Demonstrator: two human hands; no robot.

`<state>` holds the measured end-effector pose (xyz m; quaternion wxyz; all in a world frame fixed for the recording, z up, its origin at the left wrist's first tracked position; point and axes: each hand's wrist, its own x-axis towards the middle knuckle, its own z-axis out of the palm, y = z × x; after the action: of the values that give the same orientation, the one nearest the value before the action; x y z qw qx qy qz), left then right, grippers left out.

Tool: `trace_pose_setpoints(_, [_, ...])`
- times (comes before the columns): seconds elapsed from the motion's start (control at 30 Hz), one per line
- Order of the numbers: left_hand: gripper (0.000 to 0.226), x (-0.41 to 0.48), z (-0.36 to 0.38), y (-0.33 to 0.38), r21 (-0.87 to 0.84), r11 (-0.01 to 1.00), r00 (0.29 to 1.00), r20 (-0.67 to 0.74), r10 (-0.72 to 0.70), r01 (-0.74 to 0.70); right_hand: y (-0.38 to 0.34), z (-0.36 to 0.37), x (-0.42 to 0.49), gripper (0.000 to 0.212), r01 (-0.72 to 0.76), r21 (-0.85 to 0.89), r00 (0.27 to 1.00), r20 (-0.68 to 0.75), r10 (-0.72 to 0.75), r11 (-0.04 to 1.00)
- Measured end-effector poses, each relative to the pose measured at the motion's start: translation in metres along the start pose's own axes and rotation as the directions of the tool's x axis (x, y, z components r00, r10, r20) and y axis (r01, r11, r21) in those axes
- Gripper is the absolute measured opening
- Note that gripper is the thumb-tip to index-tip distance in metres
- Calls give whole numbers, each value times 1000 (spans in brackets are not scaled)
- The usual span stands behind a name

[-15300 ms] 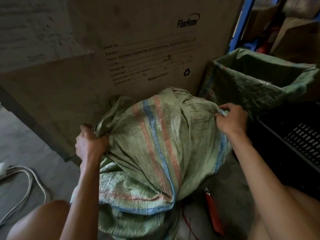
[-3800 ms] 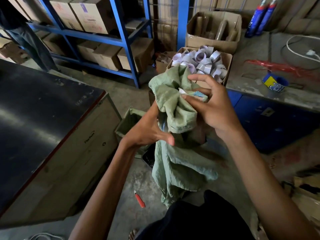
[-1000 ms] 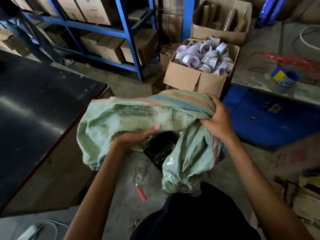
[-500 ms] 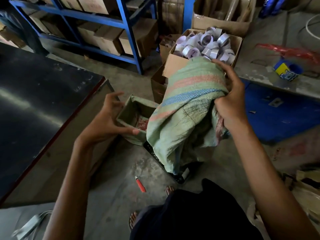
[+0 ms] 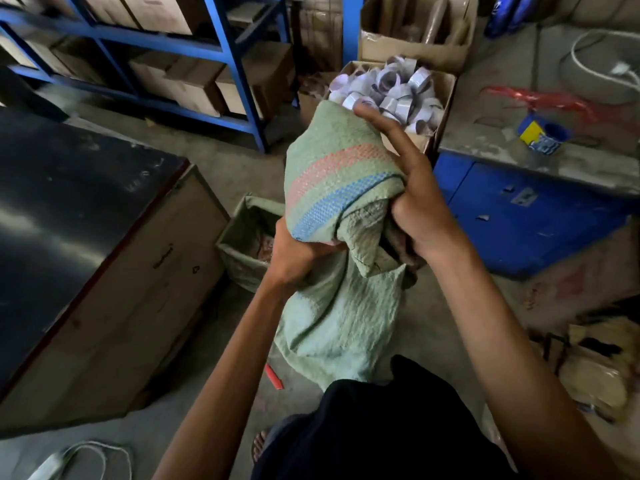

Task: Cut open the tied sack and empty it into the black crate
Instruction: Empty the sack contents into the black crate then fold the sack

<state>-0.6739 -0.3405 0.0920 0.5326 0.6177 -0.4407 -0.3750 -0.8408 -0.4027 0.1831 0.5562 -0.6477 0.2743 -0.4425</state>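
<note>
The green woven sack (image 5: 332,188), with pink and blue stripes, hangs limp and bunched in front of me above the floor. My right hand (image 5: 412,206) grips its upper folds on the right, index finger stretched up along the cloth. My left hand (image 5: 298,254) is closed on the sack from below and left. The sack's loose lower part (image 5: 332,327) droops toward my legs. The black crate is hidden behind the sack. A red cutter (image 5: 274,376) lies on the concrete floor beside the sack's lower edge.
A big cardboard crate with a black top (image 5: 76,237) stands at left. Another green sack, open (image 5: 246,244), sits behind my left hand. A carton of tape rolls (image 5: 394,95), blue shelving (image 5: 194,53) and a blue bench (image 5: 526,188) lie beyond. White cable (image 5: 86,459) on the floor.
My left hand, open and off the sack half a second ago, has come back and closed on it. The sack is bunched tighter and raised, now covering the black crate.
</note>
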Motion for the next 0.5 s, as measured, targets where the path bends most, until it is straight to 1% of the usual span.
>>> trace_pose_setpoints(0.07, [72, 1, -3, 0, -6, 1000, 1000, 0, -17, 17, 1, -16, 1, 83, -6, -102, 993, 113, 18, 995])
trace_pose_setpoints(0.1, [64, 0, -3, 0, -24, 999, 1000, 11, -25, 25, 1, -25, 1, 90, -11, -130, 986, 161, 32, 991])
trace_pose_setpoints(0.13, [58, 1, -4, 3, -27, 999, 1000, 11, -25, 26, 2, -35, 1, 96, -19, -140, 978, 202, 47, 990])
trace_pose_setpoints(0.23, [61, 2, -9, 14, -33, 999, 1000, 28, -10, 10, 1, -57, -1, 116, -79, -83, 951, 293, 100, 993])
trace_pose_setpoints(0.27, [56, 3, -12, 17, -44, 999, 1000, 29, -4, 5, 2, -64, -2, 121, -104, -64, 946, 301, 119, 993])
trace_pose_setpoints(0.33, [47, 7, -19, 20, -66, 998, 1000, 2, 10, -10, 3, -74, -3, 126, -141, -86, 947, 280, 159, 986])
trace_pose_setpoints(0.37, [50, 10, -23, 19, -97, 995, 1000, -15, 24, -25, 6, -78, -4, 126, -159, -107, 947, 266, 182, 982])
trace_pose_setpoints(0.4, [58, 14, -28, 19, -163, 987, 1000, -21, 7, -11, 10, -81, -5, 127, -186, -121, 946, 247, 211, 975])
trace_pose_setpoints(0.43, [66, 17, -32, 21, -254, 967, 1000, -21, -19, 13, 16, -81, -7, 128, -219, -129, 942, 232, 245, 967])
trace_pose_setpoints(0.47, [72, 19, -38, 24, -336, 940, 999, 13, -53, 54, 24, -82, -9, 129, -264, -123, 933, 219, 286, 957])
trace_pose_setpoints(0.5, [75, 23, -41, 23, -416, 903, 994, 11, -110, 104, 31, -80, -11, 127, -310, -114, 920, 216, 329, 944])
